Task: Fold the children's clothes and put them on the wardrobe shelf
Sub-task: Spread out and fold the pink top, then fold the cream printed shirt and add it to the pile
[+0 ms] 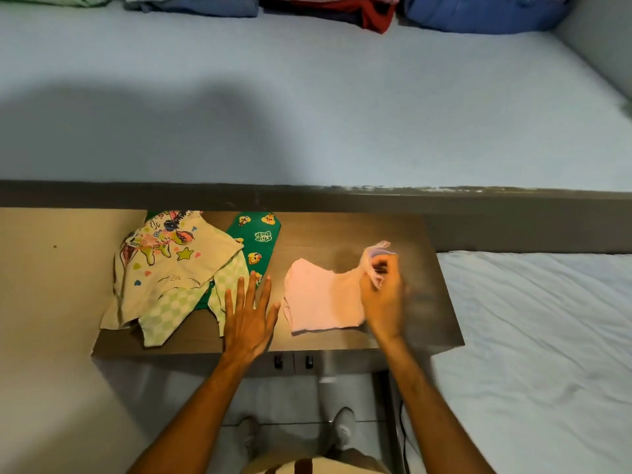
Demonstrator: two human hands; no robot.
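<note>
Just soft pink cloth (325, 299) in right hand (383, 299)

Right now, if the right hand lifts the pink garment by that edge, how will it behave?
Probably floppy: the pink garment already bends upward where the right hand pinches its edge, so the rest should droop. Likely light, being thin and small. It may drag across the table rather than slide cleanly; the left hand lies flat beside it, not on it.

A low wooden surface (393, 234) carries three things — a cream cartoon-print top with checked green shorts (164, 278) at its left, a green printed garment (256, 241) partly under it, and a pale pink garment (321, 299) lying right of centre. Above — a shelf (307, 114) with folded clothes (328, 8) along its back.
</note>
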